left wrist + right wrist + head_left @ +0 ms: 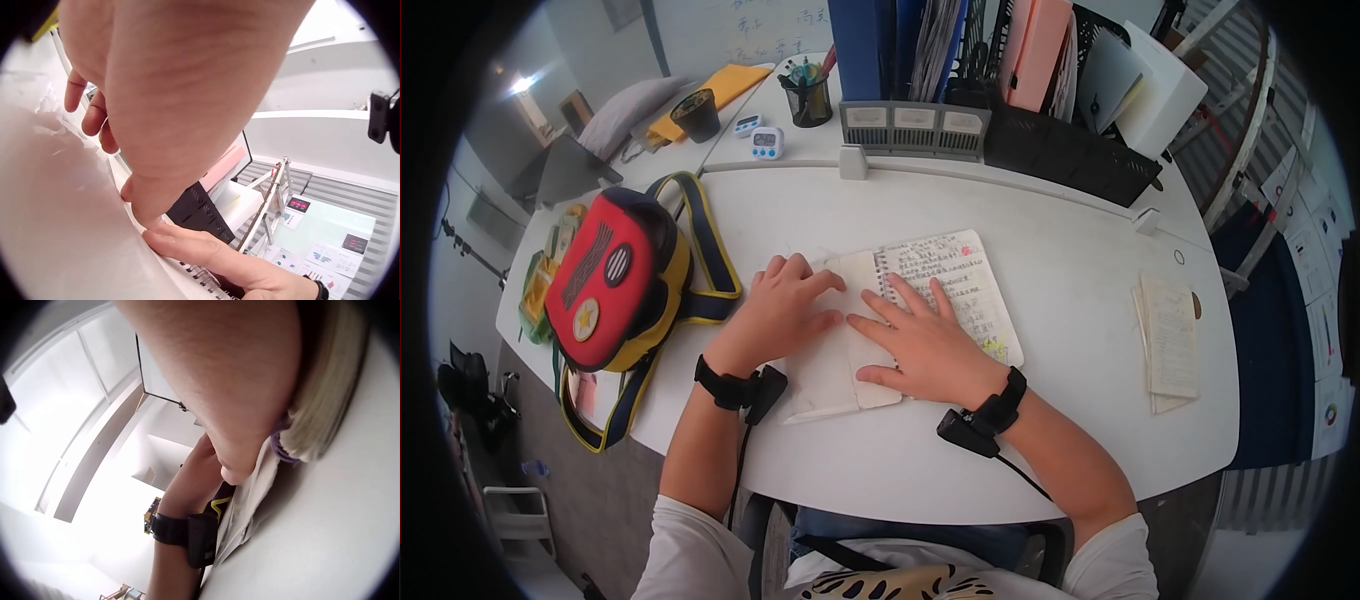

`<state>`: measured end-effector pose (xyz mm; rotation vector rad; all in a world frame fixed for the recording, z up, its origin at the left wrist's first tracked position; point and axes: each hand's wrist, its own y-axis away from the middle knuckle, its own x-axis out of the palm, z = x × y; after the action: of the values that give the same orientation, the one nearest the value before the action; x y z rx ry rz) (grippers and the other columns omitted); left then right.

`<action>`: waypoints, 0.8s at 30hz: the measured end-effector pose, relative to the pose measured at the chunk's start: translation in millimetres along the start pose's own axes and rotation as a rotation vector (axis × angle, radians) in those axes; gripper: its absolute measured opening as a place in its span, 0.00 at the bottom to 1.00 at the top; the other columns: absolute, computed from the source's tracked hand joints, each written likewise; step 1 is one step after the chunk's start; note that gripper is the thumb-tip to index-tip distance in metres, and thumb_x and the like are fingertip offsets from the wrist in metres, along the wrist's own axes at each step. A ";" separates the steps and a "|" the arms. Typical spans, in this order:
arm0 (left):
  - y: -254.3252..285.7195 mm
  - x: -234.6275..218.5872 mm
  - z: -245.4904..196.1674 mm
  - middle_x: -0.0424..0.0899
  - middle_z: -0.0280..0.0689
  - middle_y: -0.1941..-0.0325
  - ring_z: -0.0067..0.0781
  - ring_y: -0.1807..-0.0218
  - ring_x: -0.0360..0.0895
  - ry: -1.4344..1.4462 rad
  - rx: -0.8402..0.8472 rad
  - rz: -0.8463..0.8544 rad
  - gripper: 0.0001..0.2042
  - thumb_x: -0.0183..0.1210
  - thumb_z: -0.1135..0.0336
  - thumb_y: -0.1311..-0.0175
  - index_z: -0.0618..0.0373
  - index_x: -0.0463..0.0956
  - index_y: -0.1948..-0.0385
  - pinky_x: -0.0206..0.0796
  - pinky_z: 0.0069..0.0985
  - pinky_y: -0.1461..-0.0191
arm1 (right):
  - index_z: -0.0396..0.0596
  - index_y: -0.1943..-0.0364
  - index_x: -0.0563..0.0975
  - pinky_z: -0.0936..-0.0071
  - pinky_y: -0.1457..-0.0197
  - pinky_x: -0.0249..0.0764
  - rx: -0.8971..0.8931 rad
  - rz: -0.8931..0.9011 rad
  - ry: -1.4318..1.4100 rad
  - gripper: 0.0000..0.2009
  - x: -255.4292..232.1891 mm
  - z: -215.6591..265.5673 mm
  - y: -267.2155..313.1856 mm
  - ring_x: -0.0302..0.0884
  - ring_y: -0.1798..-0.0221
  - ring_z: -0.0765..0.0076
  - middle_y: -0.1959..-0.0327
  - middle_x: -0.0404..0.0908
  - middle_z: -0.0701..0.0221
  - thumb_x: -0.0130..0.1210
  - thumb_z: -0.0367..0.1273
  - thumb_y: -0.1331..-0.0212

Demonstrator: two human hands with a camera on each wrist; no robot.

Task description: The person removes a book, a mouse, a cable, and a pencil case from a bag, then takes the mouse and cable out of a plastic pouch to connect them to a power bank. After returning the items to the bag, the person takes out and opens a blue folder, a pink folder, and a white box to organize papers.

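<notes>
A spiral-bound notebook [840, 368] lies spread on the white table, its left page mostly blank and its right page covered in handwriting. My right hand [935, 348] rests across the binding with the fingers spread. Over the upper left page is my left hand [778, 308], fingers loosely bent and nothing gripped. The two hands' fingertips come close together near the middle of the left page. In the left wrist view, the right hand's fingers [194, 247] lie beside the wire binding [203, 278]. The right wrist view shows the notebook's thick stack of pages [334, 394] and a purple binding [284, 447].
A red, yellow and navy backpack [615, 275] stands on the left. Loose papers [1170, 340] lie at the right. Along the back are a pen cup [808, 103], a small white timer [767, 143], a plant pot [696, 116] and a black file holder [1070, 150].
</notes>
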<state>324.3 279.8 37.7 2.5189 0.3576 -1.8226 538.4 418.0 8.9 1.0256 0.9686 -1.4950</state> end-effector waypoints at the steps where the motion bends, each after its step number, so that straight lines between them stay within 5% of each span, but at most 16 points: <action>1: -0.2 0.6 0.4 0.76 0.39 0.52 0.46 0.45 0.72 -0.011 -0.002 -0.004 0.15 0.70 0.63 0.37 0.46 0.81 0.50 0.66 0.42 0.35 | 0.59 0.24 0.71 0.26 0.16 0.35 -0.004 -0.001 -0.003 0.35 -1.4 0.3 0.6 0.41 0.11 0.44 0.17 0.60 0.61 0.53 0.61 0.28; 20: -17.8 12.2 11.0 0.80 0.42 0.64 0.49 0.57 0.76 0.109 -0.083 -0.076 0.11 0.65 0.61 0.30 0.58 0.77 0.66 0.69 0.41 0.50 | 0.60 0.25 0.73 0.25 0.16 0.38 -0.010 -0.012 -0.014 0.34 1.2 -0.3 0.2 0.44 0.12 0.45 0.17 0.61 0.62 0.56 0.58 0.29; 24: -20.4 -2.5 3.3 0.81 0.43 0.62 0.45 0.56 0.79 0.277 -0.307 -0.093 0.08 0.64 0.66 0.31 0.60 0.77 0.65 0.71 0.38 0.51 | 0.59 0.25 0.73 0.25 0.16 0.38 -0.018 -0.024 -0.027 0.34 1.7 -1.6 0.0 0.44 0.12 0.45 0.17 0.62 0.62 0.58 0.58 0.30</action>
<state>316.6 298.7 41.5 2.5652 0.7100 -1.3162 538.4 419.1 6.8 0.9819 0.9764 -1.5140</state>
